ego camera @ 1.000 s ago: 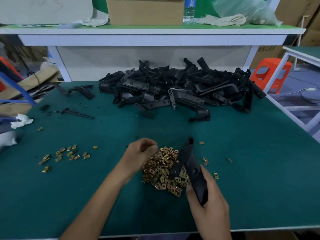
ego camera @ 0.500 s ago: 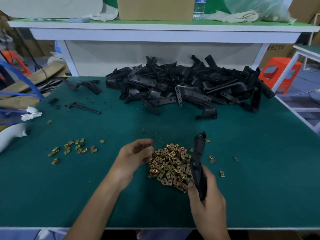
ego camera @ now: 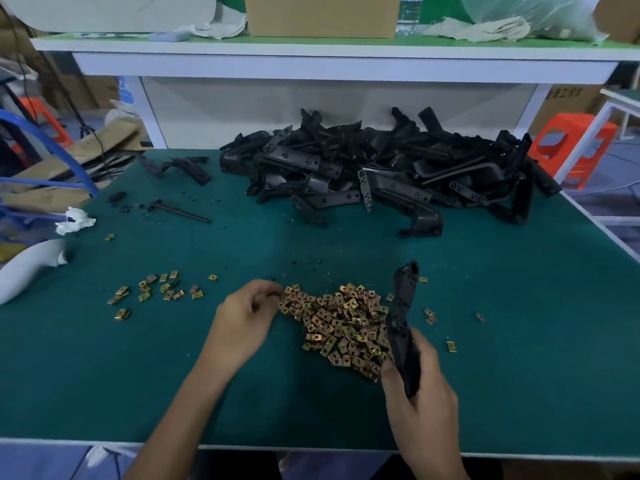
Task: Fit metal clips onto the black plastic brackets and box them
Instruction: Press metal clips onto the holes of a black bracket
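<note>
Head: right hand [ego camera: 420, 403] grips bracket [ego camera: 403, 323], beside clips [ego camera: 341, 323].

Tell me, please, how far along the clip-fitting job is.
Done: nothing finished or boxed shows. In hand: the right hand grips one bracket, with no clip visible on it; the left hand curls its fingers at the clip pile, a clip in them unclear. Left: the bracket heap at the back, and all the boxing.

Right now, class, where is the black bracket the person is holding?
In the head view, the bracket stands nearly upright in the right hand, low and right of centre, at the right edge of the clip pile on the table.
</note>
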Tool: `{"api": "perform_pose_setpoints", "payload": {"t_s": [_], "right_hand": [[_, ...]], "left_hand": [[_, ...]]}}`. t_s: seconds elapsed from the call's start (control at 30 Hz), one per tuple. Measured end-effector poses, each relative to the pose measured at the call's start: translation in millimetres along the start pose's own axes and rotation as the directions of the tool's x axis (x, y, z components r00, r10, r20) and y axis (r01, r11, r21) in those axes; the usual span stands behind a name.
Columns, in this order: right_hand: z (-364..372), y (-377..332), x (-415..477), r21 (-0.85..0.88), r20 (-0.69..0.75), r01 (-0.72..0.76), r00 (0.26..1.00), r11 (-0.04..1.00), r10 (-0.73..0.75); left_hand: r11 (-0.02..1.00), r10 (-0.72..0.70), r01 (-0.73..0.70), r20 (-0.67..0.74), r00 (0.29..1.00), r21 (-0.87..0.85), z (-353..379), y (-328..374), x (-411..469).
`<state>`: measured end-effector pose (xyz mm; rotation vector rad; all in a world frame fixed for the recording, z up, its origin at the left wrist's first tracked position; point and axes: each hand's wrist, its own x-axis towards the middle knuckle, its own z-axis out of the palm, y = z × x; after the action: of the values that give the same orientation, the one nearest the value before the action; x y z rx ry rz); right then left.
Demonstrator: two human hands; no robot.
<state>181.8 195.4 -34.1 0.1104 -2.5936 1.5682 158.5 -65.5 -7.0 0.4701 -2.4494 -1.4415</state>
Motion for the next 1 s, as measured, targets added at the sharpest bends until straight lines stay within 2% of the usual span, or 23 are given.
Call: {"api": "perform_pose_setpoints", "payload": {"t_s": [0.13,0.3,0.47,0.63,0.8,1.0], "right_hand": [[0.0,1.0,0.4,-0.025,0.011,0.008,1.000,1.000,-0.008],[3.4,-0.1,-2.1,-0.139,0.028,0.068,0.998,0.988,-0.065],[8.9,1.2,-5.3,-0.280,0.004,0.163,0.986,0.946,-0.169],[7.9,1.7,-4.5,-0.296,0.012,0.189,0.981,0.936,-0.194],[4.9,-1.4,-4.3,-0.300,0.047,0.208,0.978,0.931,-0.204],[3.7,-0.9,-3.0,-0.295,0.063,0.238,0.971,0.926,-0.229]], "left_hand": [[1.000,0.013,-0.011,-0.066,0.998,0.024,-11.1,-11.5,-11.0],[0.985,-0.121,0.112,-0.058,0.991,-0.131,-15.2,-12.4,-17.6],[0.951,-0.101,0.106,0.033,0.994,-0.290,-8.8,1.8,-26.4],[0.900,-0.071,0.120,0.132,0.989,-0.418,-4.7,18.8,-45.6],[0.870,-0.015,0.071,0.116,0.993,-0.488,0.1,25.3,-65.4],[0.850,-0.096,0.136,0.104,0.990,-0.509,7.6,27.3,-76.5]]}}
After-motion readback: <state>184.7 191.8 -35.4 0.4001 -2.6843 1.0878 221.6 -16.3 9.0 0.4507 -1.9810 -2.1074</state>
